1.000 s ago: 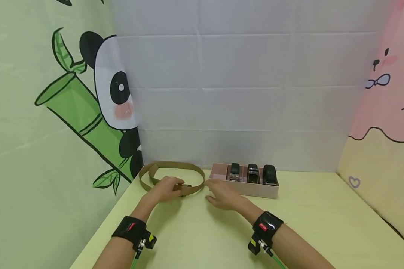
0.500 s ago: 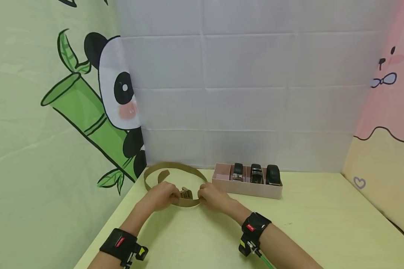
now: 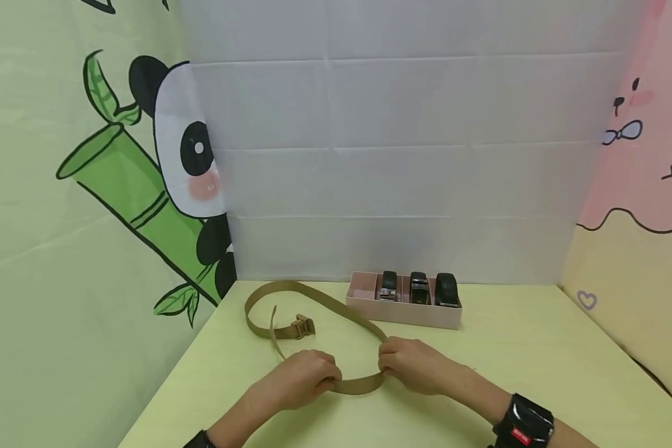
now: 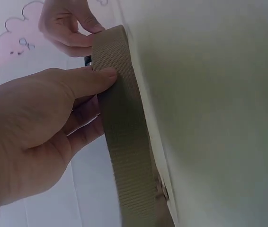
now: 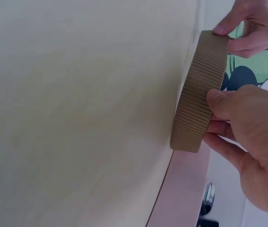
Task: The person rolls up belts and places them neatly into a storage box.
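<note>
A tan webbing belt (image 3: 313,292) stands on its edge in a wide loop on the table, its buckle (image 3: 302,327) lying at the loop's left side. My left hand (image 3: 308,376) pinches the near stretch of the strap between thumb and fingers, as the belt (image 4: 120,104) in the left wrist view shows. A short way to the right, my right hand (image 3: 417,364) pinches the strap where it bends. In the right wrist view the ribbed band (image 5: 195,99) runs between both hands. The strap's loose end rises beside the buckle.
A pink compartment box (image 3: 403,313) stands behind the belt, with three rolled black belts (image 3: 418,288) in it; its leftmost compartment holds nothing visible. A white sheet (image 3: 397,155) hangs behind the table (image 3: 498,348), with printed cloth at both sides.
Both hands have come nearer and to the right, drawing the belt out into a larger loop. My right hand, at first apart from the belt, has taken hold. The buckle now lies behind my hands.
</note>
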A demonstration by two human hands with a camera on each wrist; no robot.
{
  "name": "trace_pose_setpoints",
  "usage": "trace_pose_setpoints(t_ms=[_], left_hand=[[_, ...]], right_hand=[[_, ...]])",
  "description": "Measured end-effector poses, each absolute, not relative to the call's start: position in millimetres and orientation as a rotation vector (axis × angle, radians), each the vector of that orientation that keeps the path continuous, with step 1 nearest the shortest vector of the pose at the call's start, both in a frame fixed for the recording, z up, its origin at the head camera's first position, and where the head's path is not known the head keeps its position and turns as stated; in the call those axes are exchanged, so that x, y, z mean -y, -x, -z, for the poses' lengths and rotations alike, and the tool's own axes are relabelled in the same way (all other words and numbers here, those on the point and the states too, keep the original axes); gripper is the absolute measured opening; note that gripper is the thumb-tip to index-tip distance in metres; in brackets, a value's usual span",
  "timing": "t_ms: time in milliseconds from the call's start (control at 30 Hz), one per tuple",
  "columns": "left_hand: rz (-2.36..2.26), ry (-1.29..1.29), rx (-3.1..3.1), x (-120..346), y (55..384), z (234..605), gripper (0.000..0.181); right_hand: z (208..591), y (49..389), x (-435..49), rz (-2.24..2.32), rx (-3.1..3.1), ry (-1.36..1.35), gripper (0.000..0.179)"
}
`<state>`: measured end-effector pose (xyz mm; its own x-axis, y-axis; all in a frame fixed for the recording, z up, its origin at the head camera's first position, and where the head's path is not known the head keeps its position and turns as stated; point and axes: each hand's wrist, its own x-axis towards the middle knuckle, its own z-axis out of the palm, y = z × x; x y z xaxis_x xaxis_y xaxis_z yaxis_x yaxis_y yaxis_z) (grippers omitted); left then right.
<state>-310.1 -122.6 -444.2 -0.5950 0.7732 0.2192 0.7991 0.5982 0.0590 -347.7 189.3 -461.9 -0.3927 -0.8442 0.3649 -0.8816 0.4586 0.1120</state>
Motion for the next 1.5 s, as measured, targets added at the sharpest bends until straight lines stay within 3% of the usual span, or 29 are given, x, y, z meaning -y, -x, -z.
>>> trace_pose_setpoints(t_ms=[533, 833, 1033, 1300, 1433, 1500], left_hand=[[0.335, 1.471, 2.594, 99, 304, 448, 0.016], [0.367, 1.528, 2.542, 105, 312, 452, 0.016], [0.344, 1.597, 2.522, 91, 314, 449, 0.015], [0.328, 1.615, 2.595, 47, 316, 449, 0.012], [0.329, 1.612, 2.640, 32, 315, 451, 0.012], [0.334, 1.622, 2.643, 30, 315, 451, 0.012]], right_hand=[[462, 328, -321, -0.265, 2.356, -1.322, 0.030], [463, 326, -364, -0.267, 2.424, -1.206, 0.035], [447, 309, -340, -0.308, 2.600, -1.195, 0.016], [444, 290, -253, -0.513, 2.584, -1.401, 0.015], [452, 290, -233, -0.550, 2.551, -1.487, 0.004], [456, 290, -230, -0.546, 2.518, -1.512, 0.011]])
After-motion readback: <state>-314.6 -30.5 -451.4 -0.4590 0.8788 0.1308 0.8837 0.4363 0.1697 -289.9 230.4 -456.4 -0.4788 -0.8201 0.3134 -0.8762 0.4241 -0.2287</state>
